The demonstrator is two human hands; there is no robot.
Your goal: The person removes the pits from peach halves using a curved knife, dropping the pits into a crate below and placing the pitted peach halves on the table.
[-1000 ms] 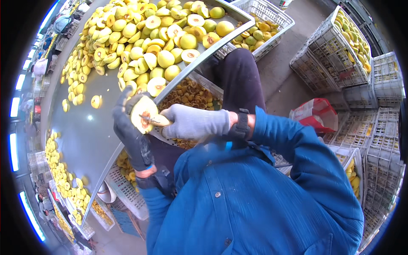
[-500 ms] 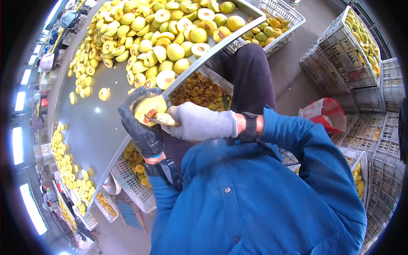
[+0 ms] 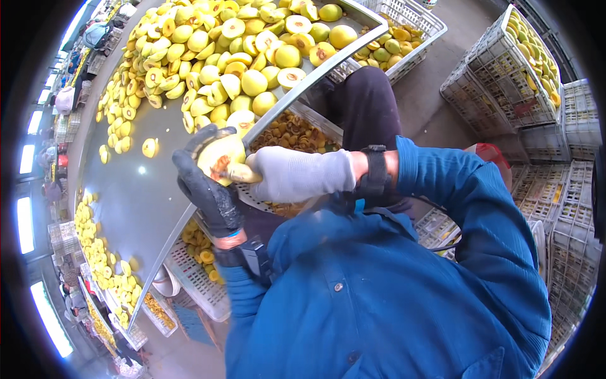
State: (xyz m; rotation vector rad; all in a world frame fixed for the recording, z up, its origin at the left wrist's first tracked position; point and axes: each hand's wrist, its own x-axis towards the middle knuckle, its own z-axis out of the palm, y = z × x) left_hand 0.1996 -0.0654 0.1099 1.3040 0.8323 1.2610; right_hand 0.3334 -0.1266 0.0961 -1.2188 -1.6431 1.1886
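In a dark glove, my left hand (image 3: pixel 205 180) is wrapped round a halved yellow peach (image 3: pixel 222 155). The cut face is turned up, with a reddish-brown hollow at its centre. My right hand (image 3: pixel 278 174), in a pale grey knitted glove, is closed against the right edge of that half, its thumb lying over the flesh. It grips a small pitting knife, now mostly hidden by the thumb and the fruit. Both hands are held over the near edge of a grey metal table (image 3: pixel 142 189). A large heap of peach halves (image 3: pixel 208 57) lies just beyond them.
Below the table edge stand a crate of brownish pit pieces (image 3: pixel 297 134) and a white crate of peach halves (image 3: pixel 192 278). Full crates are stacked at the right (image 3: pixel 505 82), and another crate (image 3: pixel 413 57) stands beyond my knee. More halves (image 3: pixel 104 252) lie along the table's left rim.
The knife blade, seen in the fruit's hollow before, is now covered as my right hand has turned slightly. The whole view has shifted a little; my left hand keeps its hold.
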